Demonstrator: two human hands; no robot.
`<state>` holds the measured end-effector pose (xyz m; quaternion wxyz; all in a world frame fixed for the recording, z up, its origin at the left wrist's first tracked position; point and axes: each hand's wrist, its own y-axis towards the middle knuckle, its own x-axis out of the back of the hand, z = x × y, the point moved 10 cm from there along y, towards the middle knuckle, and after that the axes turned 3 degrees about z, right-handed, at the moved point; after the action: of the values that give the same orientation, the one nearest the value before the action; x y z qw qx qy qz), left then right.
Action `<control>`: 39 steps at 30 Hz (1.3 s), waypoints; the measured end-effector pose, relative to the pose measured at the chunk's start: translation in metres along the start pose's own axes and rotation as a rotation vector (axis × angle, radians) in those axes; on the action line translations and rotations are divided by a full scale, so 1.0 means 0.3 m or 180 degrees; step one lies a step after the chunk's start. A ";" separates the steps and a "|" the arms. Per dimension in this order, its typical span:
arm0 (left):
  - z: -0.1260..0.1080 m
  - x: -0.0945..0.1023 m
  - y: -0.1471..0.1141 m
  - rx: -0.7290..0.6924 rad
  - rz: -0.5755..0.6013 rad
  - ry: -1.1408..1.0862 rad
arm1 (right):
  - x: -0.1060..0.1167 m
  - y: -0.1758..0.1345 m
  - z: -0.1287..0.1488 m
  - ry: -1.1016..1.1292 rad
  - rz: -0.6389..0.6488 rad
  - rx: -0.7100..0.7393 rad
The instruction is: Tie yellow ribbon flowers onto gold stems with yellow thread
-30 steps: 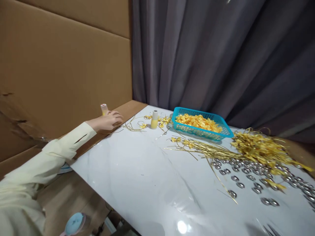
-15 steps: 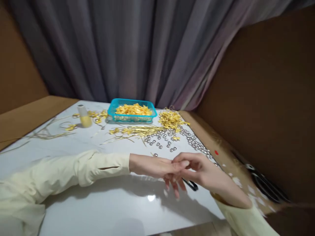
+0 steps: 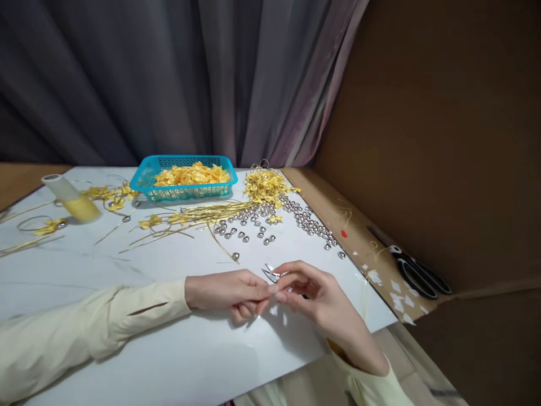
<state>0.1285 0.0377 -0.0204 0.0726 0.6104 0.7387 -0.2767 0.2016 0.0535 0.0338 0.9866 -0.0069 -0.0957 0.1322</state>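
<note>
My left hand (image 3: 236, 293) is closed, its thumb pressed against the index finger. Touching it at the fingertips is my right hand (image 3: 316, 293), whose thumb and index finger also pinch together. Whatever lies between the fingers is hidden or too small to name. Behind the right fingers, the blades of small scissors (image 3: 269, 273) show on the white tabletop (image 3: 177, 355). Just beyond the hands lies a single silver bead (image 3: 235, 256). Farther back, many loose silver beads (image 3: 310, 220) spread to the right, beside gold wire stems (image 3: 215, 211) with yellow flowers (image 3: 264, 186).
A blue basket (image 3: 190, 192) of yellow petal-like pieces stands at the back. To its left, a bottle of yellow liquid (image 3: 76, 200) leans near more wired flowers (image 3: 48, 226). Large black scissors (image 3: 416, 273) and white scraps (image 3: 397, 299) lie on the brown surface at right.
My view has turned right and the table has shifted left in it. The left fingers, spread before, are now curled into a pinch. The small scissors' blades have come into sight.
</note>
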 end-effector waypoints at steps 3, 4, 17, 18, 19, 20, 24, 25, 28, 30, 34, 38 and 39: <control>0.018 0.020 0.008 -0.0024 -0.0121 -0.0011 | 0.045 -0.032 -0.004 -0.0221 -0.0427 0.0071; 0.022 0.023 0.010 -0.0038 -0.0137 -0.0029 | 0.063 -0.048 -0.003 -0.0312 -0.0610 0.0097; 0.032 0.022 0.004 -0.0065 -0.0054 -0.0204 | -0.092 -0.074 -0.011 -0.2019 -0.0402 0.0732; 0.033 0.020 0.004 -0.0056 -0.0042 -0.0204 | -0.097 -0.069 -0.012 -0.2069 -0.0437 0.0795; 0.033 0.018 0.004 -0.0054 -0.0031 -0.0204 | -0.100 -0.066 -0.012 -0.2097 -0.0481 0.0861; 0.032 0.016 0.004 -0.0057 -0.0018 -0.0207 | -0.103 -0.065 -0.009 -0.2105 -0.0530 0.0938; 0.032 0.020 0.004 -0.0086 -0.0026 -0.0263 | -0.114 -0.074 0.004 -0.2110 -0.0619 0.1241; 0.034 0.022 0.005 -0.0080 -0.0039 -0.0279 | -0.120 -0.079 0.012 -0.2154 -0.0610 0.1361; 0.036 0.017 0.007 -0.0074 0.0023 -0.0338 | -0.134 -0.098 0.041 -0.2376 -0.0691 0.1737; 0.033 0.008 0.006 -0.0109 0.0096 -0.0400 | -0.136 -0.105 0.048 -0.2510 -0.0784 0.1829; 0.035 -0.002 0.002 -0.0179 0.0174 -0.0500 | -0.144 -0.106 0.040 -0.2604 -0.0780 0.1778; 0.040 -0.012 -0.001 -0.0219 0.0331 -0.0504 | -0.147 -0.106 0.038 -0.2544 -0.0699 0.1735; 0.039 -0.013 -0.001 -0.0238 0.0351 -0.0494 | -0.146 -0.106 0.039 -0.2530 -0.0681 0.1724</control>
<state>0.1263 0.0286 -0.0283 0.1674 0.6237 0.7059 -0.2910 0.1661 0.0112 0.0383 0.8481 0.3107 -0.4270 0.0427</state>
